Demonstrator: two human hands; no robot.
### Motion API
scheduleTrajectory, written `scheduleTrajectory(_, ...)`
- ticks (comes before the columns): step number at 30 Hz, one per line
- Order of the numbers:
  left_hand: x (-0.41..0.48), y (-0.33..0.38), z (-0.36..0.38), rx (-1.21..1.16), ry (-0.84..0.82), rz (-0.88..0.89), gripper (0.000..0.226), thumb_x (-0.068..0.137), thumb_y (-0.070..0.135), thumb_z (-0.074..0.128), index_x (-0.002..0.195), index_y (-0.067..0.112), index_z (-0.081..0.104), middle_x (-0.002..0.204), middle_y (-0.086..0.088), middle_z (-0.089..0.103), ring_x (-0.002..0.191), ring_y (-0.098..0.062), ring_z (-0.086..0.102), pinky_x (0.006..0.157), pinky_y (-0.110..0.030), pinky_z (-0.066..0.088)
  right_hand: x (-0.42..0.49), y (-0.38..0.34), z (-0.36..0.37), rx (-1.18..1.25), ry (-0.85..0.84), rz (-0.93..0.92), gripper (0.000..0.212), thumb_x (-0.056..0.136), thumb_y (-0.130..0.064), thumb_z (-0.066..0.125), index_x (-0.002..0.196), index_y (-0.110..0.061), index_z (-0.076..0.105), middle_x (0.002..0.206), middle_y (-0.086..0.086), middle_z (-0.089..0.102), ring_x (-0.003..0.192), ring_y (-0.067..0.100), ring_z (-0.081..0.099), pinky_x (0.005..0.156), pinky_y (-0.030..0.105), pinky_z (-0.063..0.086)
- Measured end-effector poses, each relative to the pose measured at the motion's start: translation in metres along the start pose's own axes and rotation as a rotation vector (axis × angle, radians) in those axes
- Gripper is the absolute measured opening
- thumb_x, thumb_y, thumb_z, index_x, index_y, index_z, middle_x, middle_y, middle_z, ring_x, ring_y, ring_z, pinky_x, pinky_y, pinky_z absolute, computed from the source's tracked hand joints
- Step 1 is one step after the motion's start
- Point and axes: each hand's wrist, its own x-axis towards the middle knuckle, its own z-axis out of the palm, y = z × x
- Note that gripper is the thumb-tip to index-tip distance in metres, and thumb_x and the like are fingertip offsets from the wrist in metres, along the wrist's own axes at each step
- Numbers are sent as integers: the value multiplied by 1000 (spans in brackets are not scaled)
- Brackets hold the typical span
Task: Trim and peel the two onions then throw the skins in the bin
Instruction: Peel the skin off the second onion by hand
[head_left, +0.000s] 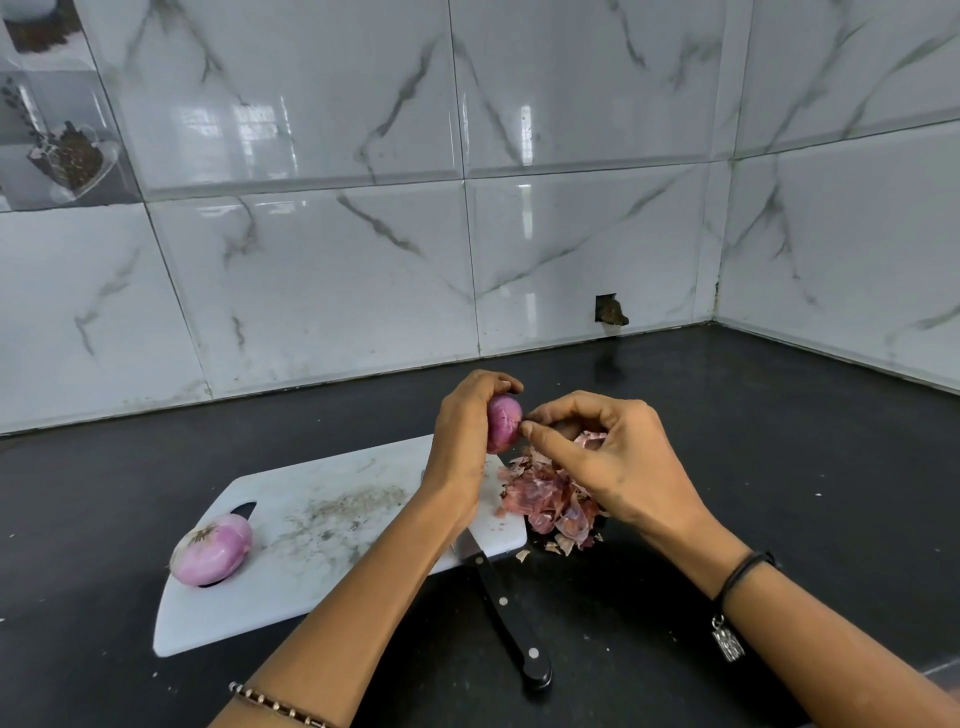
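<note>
Gripping an onion (503, 423) with curled fingers, the left hand (462, 436) holds it up above the right end of the cutting board (311, 525). The right hand (613, 457) pinches at the onion's side with thumb and forefinger. Under that hand a heap of skins (545, 501) lies across the board's right edge and onto the dark counter (727, 467). A knife (511, 623) lies partly under the left forearm, its black handle on the counter. A second onion (212, 549) rests on the board's left end.

Bright, even light — window glare on glossy tiles (524, 130); edges bow.
</note>
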Motion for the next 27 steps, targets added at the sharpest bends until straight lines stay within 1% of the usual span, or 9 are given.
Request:
scheduleTrajectory(3, -2, 0, 2, -33, -62, -38, 41, 97, 18, 48, 65, 26, 72, 84, 9, 68, 74, -5, 61, 58, -20, 46, -3, 0, -1, -89, -30, -11, 5, 88, -27, 76, 87, -23, 74, 70, -9, 68, 67, 6, 64, 65, 20, 52)
scheduleTrajectory(5, -3, 0, 4, -94, -114, -84, 35, 90, 16, 53, 63, 24, 73, 85, 6, 68, 78, -9, 62, 63, -23, 48, -4, 0, -1, -201, -25, -41, 9, 87, -35, 71, 87, -27, 69, 70, -12, 62, 67, 6, 60, 63, 23, 50)
scheduleTrajectory(7, -4, 2, 5, -191, -191, -140, 15, 73, 17, 58, 74, 15, 74, 91, -3, 67, 81, -13, 63, 63, -25, 52, -3, 2, -2, -281, 16, -42, 16, 85, -46, 65, 87, -29, 64, 72, -11, 60, 69, 8, 58, 64, 31, 50)
scheduleTrajectory(9, -4, 3, 4, -252, -272, -171, 30, 64, 13, 56, 92, 7, 67, 98, -10, 63, 82, -14, 63, 62, -24, 54, 0, 5, -5, -317, 60, -35, 23, 86, -53, 60, 89, -30, 62, 74, -13, 59, 70, 7, 57, 64, 34, 50)
scheduleTrajectory(12, -4, 2, -1, -103, -365, -102, 36, 73, 6, 60, 110, 7, 63, 106, -12, 63, 85, -11, 65, 69, -21, 55, 2, 6, -8, -337, 91, -25, 29, 88, -57, 55, 91, -29, 60, 78, -13, 59, 73, 6, 56, 68, 36, 51)
scheduleTrajectory(15, -2, 3, -6, 124, -359, 3, 42, 73, 12, 70, 114, 18, 71, 113, -6, 72, 103, -16, 70, 86, -25, 57, 3, 5, -9, -306, 108, 4, 30, 88, -57, 54, 92, -28, 61, 76, -13, 57, 69, 6, 54, 68, 36, 50)
scheduleTrajectory(19, 0, 2, -11, 287, -310, 148, 47, 77, 4, 81, 117, 27, 73, 115, 0, 74, 106, -15, 70, 89, -25, 57, 5, 6, -12, -263, 121, 30, 34, 84, -60, 50, 91, -29, 61, 72, -12, 56, 65, 6, 53, 65, 35, 49)
scheduleTrajectory(24, -2, 1, -9, 418, -230, 212, 49, 64, 36, 80, 113, 33, 74, 113, 5, 67, 104, -6, 68, 86, -20, 55, 5, 4, -10, -265, 92, 21, 33, 84, -59, 51, 91, -28, 60, 69, -13, 55, 64, 5, 52, 65, 31, 47)
scheduleTrajectory(27, -4, 2, -7, 464, -207, 233, 53, 60, 48, 76, 112, 35, 74, 109, 9, 65, 101, -3, 67, 84, -20, 56, 5, 3, -11, -250, 85, 8, 30, 86, -55, 53, 91, -27, 60, 65, -16, 50, 61, 4, 50, 64, 29, 45)
